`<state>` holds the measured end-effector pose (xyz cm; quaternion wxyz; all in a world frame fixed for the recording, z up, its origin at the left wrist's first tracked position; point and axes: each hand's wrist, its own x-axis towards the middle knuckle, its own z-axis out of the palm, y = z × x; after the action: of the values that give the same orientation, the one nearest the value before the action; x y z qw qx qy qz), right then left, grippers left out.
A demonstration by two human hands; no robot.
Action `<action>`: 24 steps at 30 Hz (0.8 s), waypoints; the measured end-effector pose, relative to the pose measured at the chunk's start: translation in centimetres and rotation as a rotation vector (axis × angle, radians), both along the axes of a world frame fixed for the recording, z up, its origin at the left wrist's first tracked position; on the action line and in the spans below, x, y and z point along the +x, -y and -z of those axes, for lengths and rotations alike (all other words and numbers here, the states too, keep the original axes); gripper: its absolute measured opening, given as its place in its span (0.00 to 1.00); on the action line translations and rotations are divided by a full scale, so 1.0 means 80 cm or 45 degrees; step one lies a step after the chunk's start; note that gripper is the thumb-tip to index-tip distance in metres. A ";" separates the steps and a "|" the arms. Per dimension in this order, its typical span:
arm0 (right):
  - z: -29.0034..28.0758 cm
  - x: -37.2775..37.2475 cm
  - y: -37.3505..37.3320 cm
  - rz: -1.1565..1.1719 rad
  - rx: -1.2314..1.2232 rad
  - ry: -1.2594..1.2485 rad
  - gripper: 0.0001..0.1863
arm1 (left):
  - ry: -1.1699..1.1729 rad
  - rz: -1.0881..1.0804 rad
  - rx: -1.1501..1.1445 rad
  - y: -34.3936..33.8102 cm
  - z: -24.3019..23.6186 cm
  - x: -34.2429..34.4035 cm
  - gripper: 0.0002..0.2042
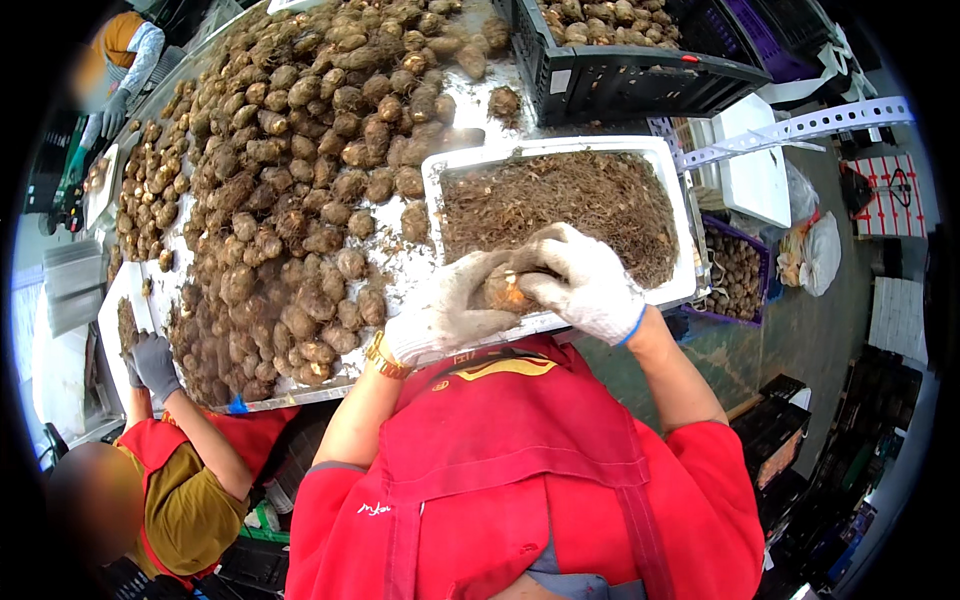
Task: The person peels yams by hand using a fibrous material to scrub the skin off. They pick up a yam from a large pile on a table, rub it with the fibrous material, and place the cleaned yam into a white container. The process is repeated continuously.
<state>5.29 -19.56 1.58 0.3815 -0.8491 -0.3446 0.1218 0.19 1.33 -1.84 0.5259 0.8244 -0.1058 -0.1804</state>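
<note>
Both of my hands wear white knit gloves and meet over the near edge of a white foam box. Between them is a brown taro corm (504, 292) with an orange-tan patch showing. My left hand (445, 310) cups it from the left, fingers closed along its side. From above and the right, my right hand (588, 285) grips it, thumb and fingers bent onto it. Brown root fibres and peelings (560, 195) fill the foam box (550, 147). Left of the box, a large heap of hairy taro corms (290, 190) covers the table.
A black crate (640, 88) of taros stands beyond the box. On the right are a perforated metal bar (800, 132) and a purple crate (735, 270) of taros on the floor. At left, one co-worker's grey-gloved hand (155, 365) works at the table; another's glove (113, 112) is farther back.
</note>
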 end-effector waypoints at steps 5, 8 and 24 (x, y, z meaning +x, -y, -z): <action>0.006 -0.001 -0.005 0.106 -0.275 -0.008 0.08 | 0.049 0.055 0.007 0.005 -0.004 0.001 0.31; 0.035 0.013 0.001 0.292 -0.311 -0.004 0.08 | 0.091 0.063 -0.009 0.010 -0.009 0.003 0.31; 0.024 0.004 -0.045 -0.111 0.171 0.329 0.33 | -0.056 -0.410 -0.929 0.052 0.059 0.004 0.33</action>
<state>5.64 -15.94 -0.32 0.3842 -0.8145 -0.4347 0.0044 0.47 -2.85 -6.54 0.8079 0.5854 -0.0210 -0.0639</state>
